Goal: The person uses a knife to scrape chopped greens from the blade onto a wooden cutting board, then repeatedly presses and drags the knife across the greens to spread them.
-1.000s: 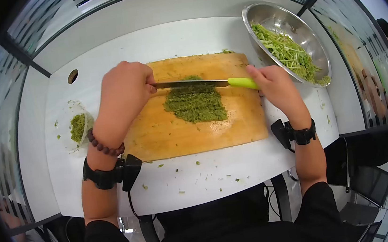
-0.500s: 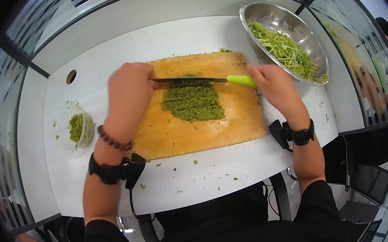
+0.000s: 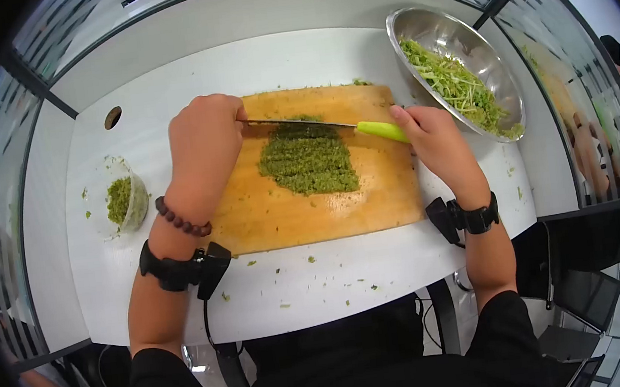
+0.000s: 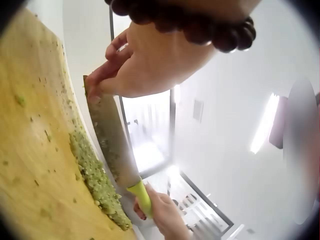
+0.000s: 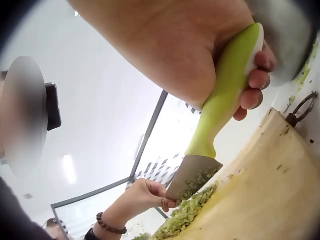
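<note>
A kitchen knife (image 3: 318, 123) with a lime-green handle lies across the far part of a mass of finely chopped greens (image 3: 308, 165) on a wooden cutting board (image 3: 290, 222). My right hand (image 3: 436, 138) grips the handle, fingers wrapped round it in the right wrist view. At the other end, my left hand (image 3: 206, 144) pinches the blade near its tip between thumb and fingers, as the left wrist view shows. Green bits cling to the blade (image 4: 111, 135). Its edge is right at the chopped greens (image 5: 187, 212) in the right wrist view.
A steel bowl (image 3: 497, 72) of cut green stems (image 3: 457, 80) stands at the back right, close to the board. To the left is a clear plastic tub (image 3: 141, 200) with chopped greens. Scraps dot the white table (image 3: 320, 290). Low partitions (image 3: 268, 9) enclose the table's back and sides.
The left hand has shifted a little to the right, then slightly away from me. The knife has moved slightly toward the far side at its tip, so it slants more. Both hands keep hold of it.
</note>
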The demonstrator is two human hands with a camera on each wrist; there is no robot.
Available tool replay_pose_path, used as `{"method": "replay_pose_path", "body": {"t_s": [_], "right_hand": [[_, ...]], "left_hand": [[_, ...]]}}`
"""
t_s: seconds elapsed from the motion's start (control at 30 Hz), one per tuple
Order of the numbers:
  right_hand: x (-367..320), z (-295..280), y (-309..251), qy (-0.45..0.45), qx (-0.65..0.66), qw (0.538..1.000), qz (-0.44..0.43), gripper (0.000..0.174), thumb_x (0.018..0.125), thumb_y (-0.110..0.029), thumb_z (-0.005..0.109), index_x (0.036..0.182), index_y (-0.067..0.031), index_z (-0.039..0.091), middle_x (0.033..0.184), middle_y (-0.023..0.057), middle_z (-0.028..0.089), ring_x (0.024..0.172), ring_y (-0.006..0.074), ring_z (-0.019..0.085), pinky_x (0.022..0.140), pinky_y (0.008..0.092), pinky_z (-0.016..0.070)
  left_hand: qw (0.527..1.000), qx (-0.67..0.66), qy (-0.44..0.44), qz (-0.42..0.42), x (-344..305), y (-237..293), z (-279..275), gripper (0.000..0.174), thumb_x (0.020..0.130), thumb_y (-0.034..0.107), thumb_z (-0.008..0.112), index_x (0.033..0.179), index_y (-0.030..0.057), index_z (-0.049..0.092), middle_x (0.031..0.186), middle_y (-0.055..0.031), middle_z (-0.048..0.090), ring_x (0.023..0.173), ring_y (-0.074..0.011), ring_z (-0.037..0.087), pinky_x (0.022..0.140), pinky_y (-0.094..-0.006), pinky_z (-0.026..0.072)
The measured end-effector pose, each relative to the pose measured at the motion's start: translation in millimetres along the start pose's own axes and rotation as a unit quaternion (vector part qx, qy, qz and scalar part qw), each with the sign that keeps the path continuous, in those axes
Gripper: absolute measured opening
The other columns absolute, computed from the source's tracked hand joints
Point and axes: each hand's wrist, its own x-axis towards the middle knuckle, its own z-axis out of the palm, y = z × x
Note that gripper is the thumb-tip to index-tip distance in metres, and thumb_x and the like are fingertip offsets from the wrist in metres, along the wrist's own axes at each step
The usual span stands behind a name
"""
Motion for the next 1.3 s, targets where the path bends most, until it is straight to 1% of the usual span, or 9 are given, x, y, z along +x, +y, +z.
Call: {"method": "replay_pose_path", "body": {"t_s": [0.17, 0.27, 0.37, 0.47, 0.57, 0.77, 0.93, 1.07, 1.3], "right_hand": [[-1, -2, -4, 0.045, 0.012, 0.998, -0.036, 0.043, 0.101, -0.035, 0.059, 0.084, 0.0042, 0.064, 0.064, 0.0160, 0.057, 0.056, 0.0253, 0.050, 0.058, 0.0385, 0.0430], [1, -9, -5, -0.072, -0.014, 0.997, -0.019, 0.037, 0.100, -0.034, 0.061, 0.096, 0.0018, 0.067, 0.069, 0.0168, 0.061, 0.064, 0.0272, 0.057, 0.063, 0.0383, 0.0451], [-6, -12, -10, -0.045, -0.038, 0.993, -0.100, 0.030, 0.097, -0.028, 0.066, 0.107, -0.0003, 0.066, 0.080, 0.0160, 0.064, 0.074, 0.0278, 0.062, 0.068, 0.0380, 0.0472], [5, 3, 8, 0.064, -0.021, 0.963, -0.261, 0.027, 0.094, -0.020, 0.069, 0.113, -0.0017, 0.065, 0.094, 0.0167, 0.066, 0.084, 0.0300, 0.062, 0.074, 0.0405, 0.0483], [4, -4, 0, -0.002, -0.034, 0.989, -0.145, 0.026, 0.091, -0.006, 0.068, 0.117, -0.0030, 0.065, 0.106, 0.0154, 0.068, 0.093, 0.0298, 0.064, 0.086, 0.0377, 0.0498], [6, -5, 15, -0.019, -0.019, 0.983, -0.181, 0.024, 0.095, -0.005, 0.062, 0.118, -0.0026, 0.066, 0.101, 0.0155, 0.069, 0.089, 0.0290, 0.064, 0.082, 0.0370, 0.0495], [1, -16, 8, -0.064, -0.020, 0.986, -0.154, 0.022, 0.094, -0.008, 0.062, 0.114, -0.0017, 0.068, 0.094, 0.0188, 0.068, 0.084, 0.0353, 0.063, 0.078, 0.0411, 0.0494], [-1, -15, 0, -0.011, -0.004, 0.984, -0.178, 0.021, 0.096, -0.011, 0.061, 0.113, -0.0007, 0.067, 0.094, 0.0174, 0.068, 0.082, 0.0338, 0.062, 0.076, 0.0397, 0.0491], [-2, -11, 2, -0.090, 0.010, 0.990, -0.110, 0.030, 0.098, -0.024, 0.063, 0.113, 0.0014, 0.067, 0.095, 0.0168, 0.068, 0.083, 0.0321, 0.062, 0.077, 0.0377, 0.0489]], "left_hand": [[1.000, -0.003, 0.023, -0.011, 5, 0, -2, 0.005, 0.077, 0.009, 0.071, 0.080, 0.0073, 0.074, 0.081, -0.0096, 0.071, 0.077, -0.0308, 0.067, 0.070, -0.0388, 0.0532], [0.999, 0.017, 0.033, 0.026, 2, -7, 9, 0.006, 0.078, 0.010, 0.071, 0.082, 0.0075, 0.075, 0.081, -0.0095, 0.072, 0.076, -0.0303, 0.068, 0.069, -0.0389, 0.0534], [0.999, -0.007, 0.036, -0.012, 6, -2, -8, 0.008, 0.079, 0.010, 0.071, 0.085, 0.0075, 0.075, 0.081, -0.0099, 0.072, 0.076, -0.0308, 0.067, 0.068, -0.0390, 0.0532], [0.998, -0.019, 0.063, -0.010, 7, -4, -6, 0.009, 0.080, 0.009, 0.071, 0.087, 0.0071, 0.075, 0.081, -0.0104, 0.071, 0.076, -0.0318, 0.067, 0.069, -0.0394, 0.0528], [0.997, -0.036, 0.066, 0.017, 6, -11, 9, 0.007, 0.081, 0.009, 0.071, 0.086, 0.0055, 0.073, 0.080, -0.0113, 0.071, 0.077, -0.0330, 0.066, 0.070, -0.0404, 0.0523], [0.998, -0.017, -0.007, 0.054, 3, -8, -3, 0.004, 0.079, 0.005, 0.071, 0.082, 0.0029, 0.071, 0.078, -0.0134, 0.070, 0.080, -0.0342, 0.066, 0.072, -0.0420, 0.0518], [0.992, -0.020, -0.119, 0.037, -3, 0, -26, 0.005, 0.076, 0.002, 0.071, 0.081, 0.0024, 0.071, 0.077, -0.0141, 0.069, 0.079, -0.0336, 0.066, 0.071, -0.0420, 0.0520], [0.995, -0.026, -0.095, 0.023, -1, -2, -33, 0.005, 0.076, 0.003, 0.071, 0.081, 0.0025, 0.070, 0.077, -0.0140, 0.069, 0.079, -0.0333, 0.066, 0.070, -0.0417, 0.0520], [0.993, -0.010, -0.107, 0.049, -5, -8, -33, 0.003, 0.076, 0.003, 0.070, 0.078, 0.0028, 0.069, 0.078, -0.0132, 0.068, 0.080, -0.0329, 0.064, 0.071, -0.0423, 0.0511]]}}
